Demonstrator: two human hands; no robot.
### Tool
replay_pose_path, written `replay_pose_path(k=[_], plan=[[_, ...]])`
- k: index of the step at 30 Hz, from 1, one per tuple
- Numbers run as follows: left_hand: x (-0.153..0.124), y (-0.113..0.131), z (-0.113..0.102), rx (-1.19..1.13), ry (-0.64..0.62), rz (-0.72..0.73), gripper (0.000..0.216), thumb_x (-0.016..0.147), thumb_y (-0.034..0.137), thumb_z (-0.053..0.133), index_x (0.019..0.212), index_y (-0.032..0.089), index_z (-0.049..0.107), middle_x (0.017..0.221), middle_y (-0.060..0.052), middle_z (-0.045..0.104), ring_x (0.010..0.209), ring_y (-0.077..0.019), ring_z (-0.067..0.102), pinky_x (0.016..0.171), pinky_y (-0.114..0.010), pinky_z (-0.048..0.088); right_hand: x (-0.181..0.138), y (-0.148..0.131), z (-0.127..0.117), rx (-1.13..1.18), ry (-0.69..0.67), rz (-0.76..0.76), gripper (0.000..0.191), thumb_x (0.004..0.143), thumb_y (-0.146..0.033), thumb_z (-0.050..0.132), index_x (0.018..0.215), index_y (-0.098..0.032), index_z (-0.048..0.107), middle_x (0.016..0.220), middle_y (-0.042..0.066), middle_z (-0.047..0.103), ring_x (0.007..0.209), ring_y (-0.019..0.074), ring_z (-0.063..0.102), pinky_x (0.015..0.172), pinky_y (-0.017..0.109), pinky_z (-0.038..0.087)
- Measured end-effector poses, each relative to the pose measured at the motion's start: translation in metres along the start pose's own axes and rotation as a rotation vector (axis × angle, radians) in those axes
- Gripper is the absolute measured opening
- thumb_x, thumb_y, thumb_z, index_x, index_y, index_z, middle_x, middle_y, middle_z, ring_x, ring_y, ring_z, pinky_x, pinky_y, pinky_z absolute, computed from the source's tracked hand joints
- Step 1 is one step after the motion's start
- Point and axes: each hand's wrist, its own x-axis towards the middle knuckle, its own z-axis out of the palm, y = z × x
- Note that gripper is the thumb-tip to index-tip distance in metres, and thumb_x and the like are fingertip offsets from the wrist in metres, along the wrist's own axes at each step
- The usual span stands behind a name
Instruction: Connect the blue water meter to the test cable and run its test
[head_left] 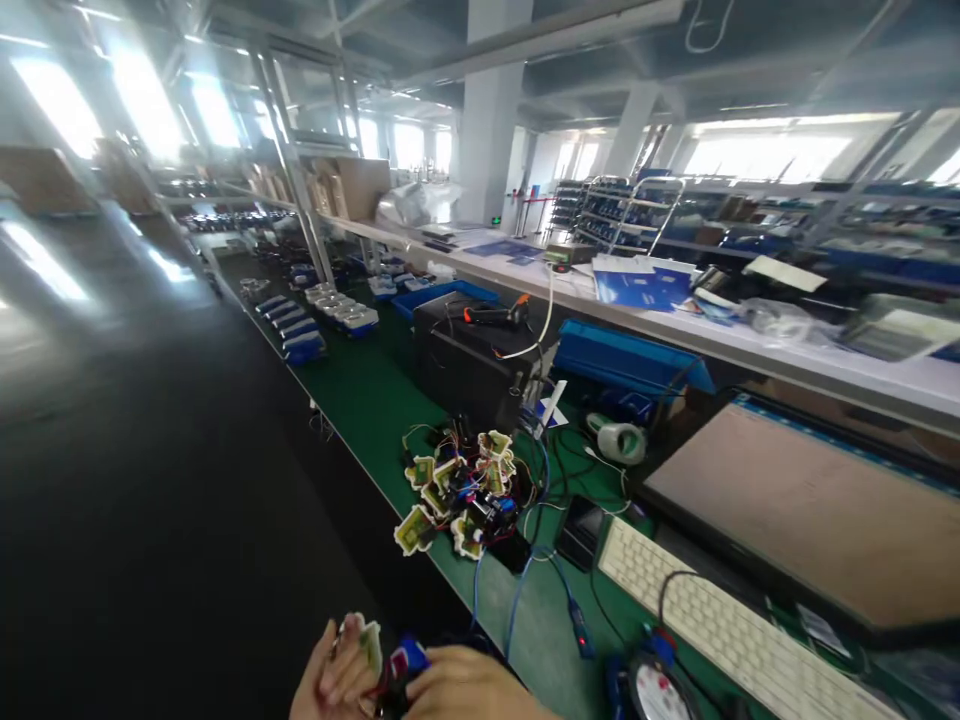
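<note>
At the bottom of the view my left hand (334,675) is closed around a small green circuit board (370,648) with a pale, uneven rim. Close beside it, my right hand (469,688) curls its fingers over a small blue and black part (409,656), with red wires running between the two hands. Some of the right fingers and the lower end of that part are hidden. On the green bench (517,610) beyond my hands lies a heap of similar boards (416,530), tangled with thin wires and dark parts.
A white keyboard (720,610) and a monitor (817,510) stand on the right. Blue cables and a small plug with a red light (580,630) lie nearer. Behind the heap sits a black box (465,365) with an orange and black scanner (499,314) on top.
</note>
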Motion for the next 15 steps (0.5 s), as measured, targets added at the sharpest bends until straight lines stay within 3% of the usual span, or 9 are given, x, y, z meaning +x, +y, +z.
replay_pose_path(k=[2,3,5,7,10,12,15], plan=[[-0.004,0.023,0.007,0.019,-0.002,0.057,0.044,0.047,0.014,0.089,0.085,0.011,0.068,0.031,0.013,0.026,0.026,-0.0016,0.028,0.032,-0.014,0.023,0.004,0.01,-0.013,0.131,0.302,0.331,0.04,0.083,-0.046,0.065,0.115,-0.022,0.068,0.116,0.006,0.068,0.116,0.0198,0.059,0.107,0.033,0.04],[-0.004,0.033,0.01,0.087,-0.013,0.082,0.052,0.044,0.013,0.091,0.092,0.01,0.069,0.03,0.013,0.025,0.026,-0.0013,0.027,0.032,-0.014,0.021,0.005,0.017,-0.024,0.197,0.516,0.504,0.045,0.076,-0.051,0.07,0.11,-0.022,0.071,0.113,0.008,0.069,0.11,0.0222,0.062,0.101,0.035,0.045],[0.0,0.049,0.019,0.217,-0.06,0.128,0.065,0.046,0.014,0.092,0.106,0.011,0.068,0.034,0.012,0.029,0.028,0.0,0.027,0.033,-0.013,0.019,0.008,0.039,-0.047,0.278,0.884,0.736,0.058,0.073,-0.067,0.063,0.101,-0.016,0.071,0.102,0.012,0.069,0.095,0.0234,0.065,0.087,0.036,0.051],[0.009,0.061,0.028,0.33,-0.093,0.148,0.066,0.051,0.019,0.092,0.113,0.015,0.067,0.042,0.011,0.037,0.031,0.001,0.03,0.035,-0.012,0.021,0.012,0.069,-0.07,0.322,1.059,0.855,0.075,0.066,-0.079,0.057,0.1,-0.013,0.068,0.095,0.013,0.069,0.086,0.0226,0.065,0.078,0.036,0.053],[0.028,0.068,0.046,0.437,-0.09,0.139,0.063,0.05,0.026,0.092,0.108,0.017,0.068,0.051,0.009,0.044,0.033,0.0019,0.03,0.035,-0.013,0.022,0.024,0.117,-0.097,0.36,1.164,0.98,0.066,0.071,-0.074,0.059,0.094,-0.012,0.066,0.09,0.009,0.069,0.078,0.0175,0.065,0.072,0.033,0.053],[0.038,0.063,0.061,0.468,-0.087,0.124,0.063,0.045,0.027,0.094,0.102,0.014,0.07,0.052,0.008,0.046,0.033,0.0023,0.028,0.034,-0.012,0.021,0.037,0.142,-0.11,0.336,1.176,1.028,0.049,0.08,-0.06,0.061,0.091,-0.012,0.065,0.089,0.007,0.068,0.079,0.0152,0.064,0.075,0.033,0.052],[0.048,0.049,0.083,0.489,-0.1,0.123,0.057,0.045,0.027,0.092,0.096,0.011,0.071,0.052,0.007,0.047,0.034,0.0022,0.028,0.035,-0.012,0.021,0.055,0.168,-0.126,0.228,1.178,1.052,0.032,0.084,-0.045,0.065,0.086,-0.012,0.065,0.086,0.003,0.067,0.083,0.0147,0.063,0.083,0.035,0.05]])
